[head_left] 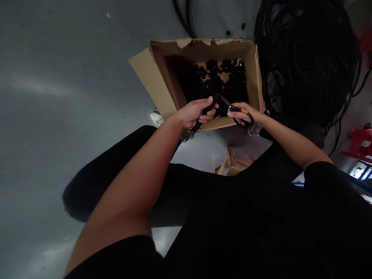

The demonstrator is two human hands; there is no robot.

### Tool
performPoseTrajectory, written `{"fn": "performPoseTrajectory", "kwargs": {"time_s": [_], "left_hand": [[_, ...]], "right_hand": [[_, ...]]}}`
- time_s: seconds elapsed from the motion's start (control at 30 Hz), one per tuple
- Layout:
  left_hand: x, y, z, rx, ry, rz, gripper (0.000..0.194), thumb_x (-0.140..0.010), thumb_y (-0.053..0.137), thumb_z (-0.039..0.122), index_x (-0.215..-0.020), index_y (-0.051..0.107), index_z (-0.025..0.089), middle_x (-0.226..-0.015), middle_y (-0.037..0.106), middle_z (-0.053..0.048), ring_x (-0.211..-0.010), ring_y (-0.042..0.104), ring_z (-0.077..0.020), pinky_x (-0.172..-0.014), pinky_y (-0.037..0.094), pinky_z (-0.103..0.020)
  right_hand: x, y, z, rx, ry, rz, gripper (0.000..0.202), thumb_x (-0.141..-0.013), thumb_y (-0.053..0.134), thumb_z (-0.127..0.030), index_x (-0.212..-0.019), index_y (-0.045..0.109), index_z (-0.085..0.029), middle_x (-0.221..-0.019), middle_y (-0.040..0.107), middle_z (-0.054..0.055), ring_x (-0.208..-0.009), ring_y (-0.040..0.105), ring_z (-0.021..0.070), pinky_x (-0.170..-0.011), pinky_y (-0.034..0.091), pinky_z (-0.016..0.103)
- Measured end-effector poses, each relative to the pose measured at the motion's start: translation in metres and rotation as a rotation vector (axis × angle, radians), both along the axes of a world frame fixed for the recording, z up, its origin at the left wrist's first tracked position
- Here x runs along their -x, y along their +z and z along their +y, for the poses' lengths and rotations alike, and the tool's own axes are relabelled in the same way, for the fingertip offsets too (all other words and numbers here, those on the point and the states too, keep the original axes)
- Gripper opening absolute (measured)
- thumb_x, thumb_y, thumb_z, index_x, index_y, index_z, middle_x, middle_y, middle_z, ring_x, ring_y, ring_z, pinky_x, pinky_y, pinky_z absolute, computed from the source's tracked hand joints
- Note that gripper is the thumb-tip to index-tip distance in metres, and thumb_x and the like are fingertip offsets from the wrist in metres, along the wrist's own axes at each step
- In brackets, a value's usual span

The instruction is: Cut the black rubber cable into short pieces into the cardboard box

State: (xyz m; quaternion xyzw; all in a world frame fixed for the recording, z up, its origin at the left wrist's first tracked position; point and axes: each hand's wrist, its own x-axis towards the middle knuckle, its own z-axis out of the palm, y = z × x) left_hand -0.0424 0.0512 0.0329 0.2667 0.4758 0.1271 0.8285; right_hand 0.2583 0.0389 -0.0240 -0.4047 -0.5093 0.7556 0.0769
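My left hand (200, 111) is closed around a black rubber strip or hose (196, 126), whose end sticks out past my thumb. In my right hand (245, 112) are scissors (244, 123) with black handles and an orange mark, their blades pointing left at the black piece. Whether the blades touch it I cannot tell. Both hands are over the near edge of an open cardboard box (162, 83). Inside the box lie many small dark cut pieces (213, 68), too dim to make out one by one.
A large heap of coiled black hose (305, 58) lies to the right of the box. Small black bits (243, 26) are on the grey floor (72, 77) behind it. A wooden stool (232, 164) shows between my legs, and a red plastic stool (360, 143) stands at far right.
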Motion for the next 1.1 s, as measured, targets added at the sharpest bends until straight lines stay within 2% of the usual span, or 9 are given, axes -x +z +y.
{"fn": "performPoseTrajectory", "kwargs": {"time_s": [0.13, 0.23, 0.3, 0.4, 0.47, 0.57, 0.67, 0.83, 1.1], "left_hand": [[-0.006, -0.002, -0.002, -0.061, 0.088, 0.100, 0.023, -0.126, 0.074, 0.036, -0.111, 0.069, 0.020, -0.086, 0.058, 0.000, -0.064, 0.052, -0.0113, -0.057, 0.039, -0.020], [-0.011, -0.007, -0.003, -0.106, 0.085, 0.203, 0.012, -0.123, 0.070, 0.029, -0.117, 0.073, 0.019, -0.087, 0.062, -0.001, -0.068, 0.059, -0.0145, -0.061, 0.044, -0.023], [-0.014, -0.009, -0.004, -0.138, 0.014, 0.261, 0.017, -0.126, 0.067, 0.032, -0.124, 0.076, 0.018, -0.086, 0.063, 0.000, -0.065, 0.057, -0.0149, -0.061, 0.044, -0.024], [-0.016, -0.007, -0.003, -0.208, -0.150, 0.310, 0.021, -0.128, 0.064, 0.033, -0.124, 0.079, 0.018, -0.082, 0.061, 0.002, -0.060, 0.053, -0.0138, -0.060, 0.041, -0.024], [-0.019, -0.003, -0.002, -0.253, -0.235, 0.325, 0.024, -0.129, 0.062, 0.029, -0.114, 0.077, 0.018, -0.081, 0.060, 0.002, -0.060, 0.052, -0.0134, -0.060, 0.041, -0.024], [-0.024, 0.002, 0.000, -0.317, -0.299, 0.365, 0.035, -0.129, 0.060, 0.024, -0.095, 0.067, 0.020, -0.077, 0.058, 0.002, -0.060, 0.051, -0.0133, -0.062, 0.042, -0.024], [-0.028, 0.002, 0.001, -0.375, -0.332, 0.408, 0.042, -0.129, 0.060, 0.024, -0.087, 0.062, 0.022, -0.075, 0.058, 0.001, -0.061, 0.051, -0.0139, -0.063, 0.042, -0.025], [-0.027, -0.002, 0.001, -0.385, -0.321, 0.406, 0.038, -0.129, 0.061, 0.031, -0.093, 0.067, 0.021, -0.077, 0.061, 0.000, -0.062, 0.054, -0.0155, -0.066, 0.046, -0.025], [-0.024, 0.006, 0.001, -0.282, -0.318, 0.353, 0.038, -0.132, 0.049, 0.029, -0.105, 0.076, 0.019, -0.079, 0.056, 0.001, -0.062, 0.047, -0.0173, -0.073, 0.047, -0.029]], "right_hand": [[0.001, 0.002, -0.001, 0.009, -0.014, -0.033, 0.044, -0.127, 0.085, -0.061, -0.127, 0.062, -0.024, -0.078, 0.063, -0.008, -0.061, 0.062, 0.0130, -0.057, 0.050, 0.021], [0.004, 0.004, -0.004, 0.024, -0.033, -0.040, 0.031, -0.129, 0.081, -0.048, -0.131, 0.061, -0.024, -0.089, 0.062, -0.006, -0.075, 0.068, 0.0144, -0.071, 0.060, 0.023], [0.007, 0.005, -0.005, 0.006, -0.006, -0.059, 0.031, -0.125, 0.087, -0.043, -0.129, 0.062, -0.025, -0.095, 0.060, -0.005, -0.082, 0.067, 0.0142, -0.077, 0.061, 0.023], [0.011, 0.002, -0.004, -0.050, 0.043, -0.120, 0.035, -0.118, 0.094, -0.041, -0.127, 0.064, -0.024, -0.104, 0.063, -0.002, -0.087, 0.062, 0.0147, -0.076, 0.059, 0.023], [0.012, -0.001, -0.001, -0.103, 0.064, -0.167, 0.033, -0.117, 0.092, -0.040, -0.126, 0.066, -0.023, -0.111, 0.067, 0.001, -0.091, 0.061, 0.0158, -0.077, 0.058, 0.024], [0.013, 0.000, 0.004, -0.192, 0.123, -0.215, 0.031, -0.113, 0.092, -0.040, -0.122, 0.069, -0.022, -0.117, 0.073, 0.005, -0.103, 0.065, 0.0199, -0.088, 0.060, 0.029], [0.017, 0.003, 0.004, -0.198, 0.122, -0.233, 0.035, -0.115, 0.091, -0.048, -0.121, 0.068, -0.023, -0.118, 0.073, 0.007, -0.111, 0.067, 0.0231, -0.092, 0.061, 0.031], [0.022, 0.005, -0.001, -0.088, 0.059, -0.171, 0.047, -0.123, 0.089, -0.061, -0.120, 0.060, -0.024, -0.105, 0.061, 0.000, -0.095, 0.061, 0.0176, -0.082, 0.059, 0.027], [0.027, 0.011, 0.000, 0.090, -0.025, -0.221, 0.047, -0.124, 0.093, -0.054, -0.114, 0.057, -0.026, -0.091, 0.061, -0.004, -0.078, 0.064, 0.0137, -0.068, 0.054, 0.021]]}}
